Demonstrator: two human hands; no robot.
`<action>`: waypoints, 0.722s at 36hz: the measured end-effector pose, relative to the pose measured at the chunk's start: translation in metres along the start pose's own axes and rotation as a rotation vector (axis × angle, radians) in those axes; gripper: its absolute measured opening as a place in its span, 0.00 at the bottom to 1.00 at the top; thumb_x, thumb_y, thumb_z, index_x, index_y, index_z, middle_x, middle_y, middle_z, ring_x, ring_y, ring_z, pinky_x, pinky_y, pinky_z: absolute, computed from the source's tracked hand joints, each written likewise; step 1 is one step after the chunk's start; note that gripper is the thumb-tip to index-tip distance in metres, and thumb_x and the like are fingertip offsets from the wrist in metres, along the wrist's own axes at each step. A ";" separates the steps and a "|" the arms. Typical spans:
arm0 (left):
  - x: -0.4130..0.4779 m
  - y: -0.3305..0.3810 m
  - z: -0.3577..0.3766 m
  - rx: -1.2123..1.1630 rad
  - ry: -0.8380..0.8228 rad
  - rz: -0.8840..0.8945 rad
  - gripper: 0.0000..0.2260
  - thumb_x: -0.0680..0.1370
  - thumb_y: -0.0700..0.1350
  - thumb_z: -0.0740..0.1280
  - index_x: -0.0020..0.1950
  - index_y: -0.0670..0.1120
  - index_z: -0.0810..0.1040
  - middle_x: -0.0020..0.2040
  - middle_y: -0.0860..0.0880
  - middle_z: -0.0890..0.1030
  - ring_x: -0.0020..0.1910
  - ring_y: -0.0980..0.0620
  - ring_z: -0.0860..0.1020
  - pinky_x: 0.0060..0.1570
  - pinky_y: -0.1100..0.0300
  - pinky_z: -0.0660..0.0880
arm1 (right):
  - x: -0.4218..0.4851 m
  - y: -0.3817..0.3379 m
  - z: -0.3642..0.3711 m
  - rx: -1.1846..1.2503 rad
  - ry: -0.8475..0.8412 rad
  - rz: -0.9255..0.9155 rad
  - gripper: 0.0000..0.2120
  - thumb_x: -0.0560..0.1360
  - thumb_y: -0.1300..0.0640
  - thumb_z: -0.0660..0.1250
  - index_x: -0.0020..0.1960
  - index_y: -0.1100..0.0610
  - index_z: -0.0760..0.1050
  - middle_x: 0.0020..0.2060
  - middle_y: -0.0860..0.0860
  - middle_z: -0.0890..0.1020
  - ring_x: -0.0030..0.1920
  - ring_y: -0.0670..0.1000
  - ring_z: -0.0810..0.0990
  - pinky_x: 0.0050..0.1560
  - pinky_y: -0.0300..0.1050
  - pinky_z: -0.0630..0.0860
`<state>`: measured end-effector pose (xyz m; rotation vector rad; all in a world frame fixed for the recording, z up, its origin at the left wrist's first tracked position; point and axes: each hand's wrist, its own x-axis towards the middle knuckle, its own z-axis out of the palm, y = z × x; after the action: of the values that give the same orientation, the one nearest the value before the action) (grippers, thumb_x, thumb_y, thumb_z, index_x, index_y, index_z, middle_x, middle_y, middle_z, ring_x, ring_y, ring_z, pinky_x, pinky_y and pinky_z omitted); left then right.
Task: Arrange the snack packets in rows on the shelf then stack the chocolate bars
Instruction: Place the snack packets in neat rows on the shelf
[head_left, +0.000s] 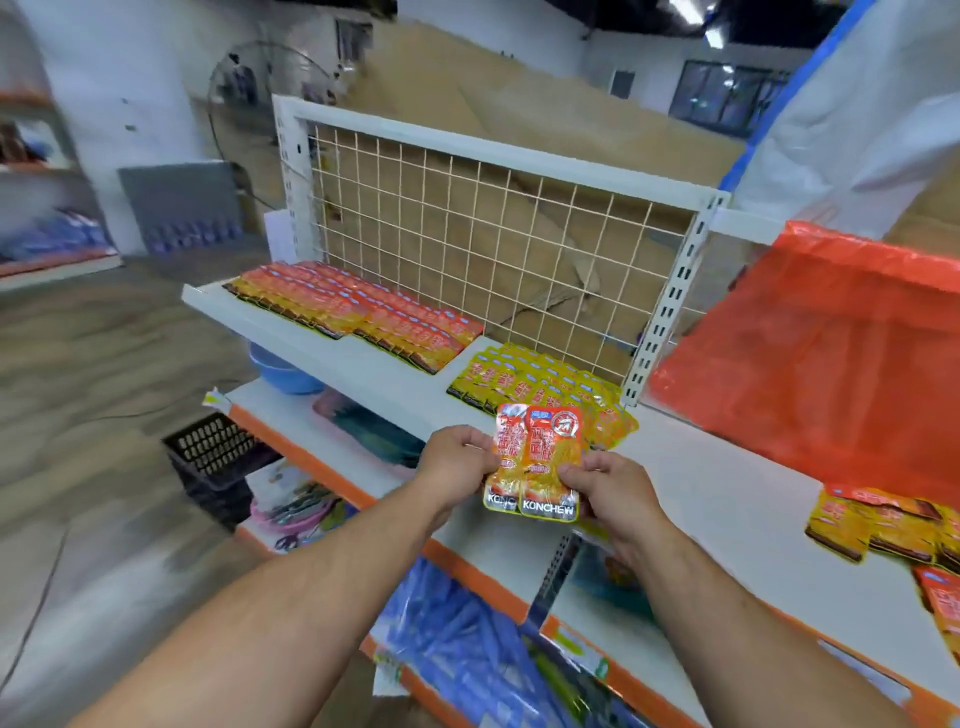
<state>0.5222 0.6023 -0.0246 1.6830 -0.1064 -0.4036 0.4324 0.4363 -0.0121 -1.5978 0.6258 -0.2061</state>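
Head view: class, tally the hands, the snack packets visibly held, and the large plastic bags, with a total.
Bare hands: 2, left hand and right hand
Orange-red foil snack packets held: 2
Translucent orange-red plastic bag: 1
Total: 5

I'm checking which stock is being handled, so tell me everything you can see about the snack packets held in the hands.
The held packets are at least two glossy plastic sachets, overlapped side by side and upright. Each is red at the top, clear orange-yellow in the middle, with a silver band at the bottom reading KONCHEW. The left hand pinches their left edge, the right hand their lower right. They hang above the white shelf, in front of the yellow packet rows.
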 end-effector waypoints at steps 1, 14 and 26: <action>0.003 -0.001 -0.011 0.002 0.023 0.001 0.05 0.74 0.33 0.70 0.41 0.42 0.79 0.34 0.46 0.80 0.30 0.51 0.77 0.32 0.62 0.73 | 0.004 -0.002 0.010 -0.012 -0.006 -0.020 0.14 0.75 0.66 0.72 0.35 0.57 0.71 0.29 0.51 0.77 0.23 0.44 0.73 0.27 0.39 0.73; 0.069 0.001 -0.099 0.008 0.200 -0.011 0.06 0.74 0.33 0.68 0.40 0.43 0.77 0.34 0.46 0.80 0.29 0.53 0.76 0.31 0.63 0.72 | 0.083 -0.019 0.112 -0.051 -0.178 -0.053 0.14 0.72 0.64 0.75 0.32 0.55 0.74 0.31 0.53 0.77 0.34 0.52 0.75 0.39 0.47 0.71; 0.174 0.033 -0.145 0.129 0.268 -0.033 0.04 0.76 0.35 0.70 0.43 0.43 0.79 0.36 0.47 0.81 0.32 0.52 0.77 0.35 0.60 0.73 | 0.197 -0.057 0.172 -0.077 -0.250 -0.112 0.14 0.68 0.56 0.78 0.30 0.52 0.73 0.28 0.51 0.72 0.33 0.51 0.70 0.39 0.47 0.66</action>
<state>0.7366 0.6816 -0.0130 1.8525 0.0946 -0.1960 0.6947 0.4855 -0.0264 -1.7018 0.3555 -0.0637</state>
